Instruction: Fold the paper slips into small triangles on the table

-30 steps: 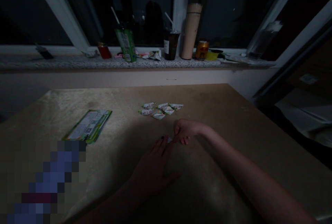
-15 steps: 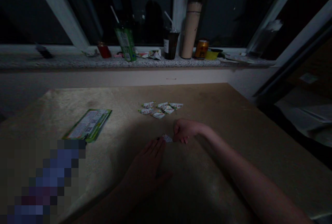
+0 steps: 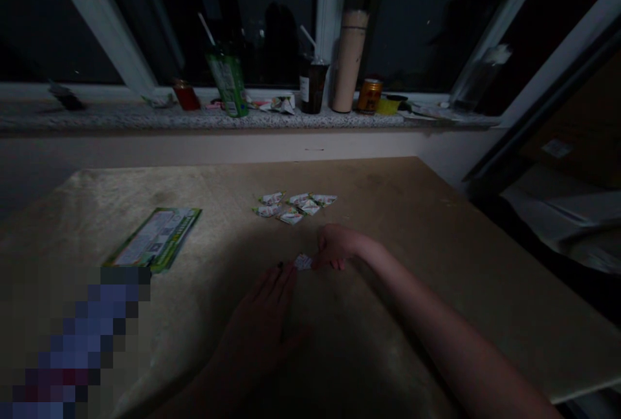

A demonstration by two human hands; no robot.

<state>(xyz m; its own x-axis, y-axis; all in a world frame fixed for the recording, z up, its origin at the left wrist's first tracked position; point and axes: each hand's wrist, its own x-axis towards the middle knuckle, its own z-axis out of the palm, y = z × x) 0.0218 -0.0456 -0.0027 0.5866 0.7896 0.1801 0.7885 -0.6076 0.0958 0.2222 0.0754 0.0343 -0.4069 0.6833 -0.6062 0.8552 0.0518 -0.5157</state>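
Left hand lying flat, grip apart, beside small printed piece on worktop; right hand curling at its right edge, cannot tell whether clamped. Apparently positioning or folding piece; next move calling for steadying it.

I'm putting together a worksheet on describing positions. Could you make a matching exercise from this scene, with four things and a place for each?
Things
1. Orange can
2. Small patterned piece
3. Flat green-edged packet
4. Folded triangular pieces

Places
A. On the left side of the table
B. Grouped on the table, beyond the hands
C. On the sill, beside the tall pink flask
D. Between the left hand and right hand

Pairs: 1-C, 2-D, 3-A, 4-B
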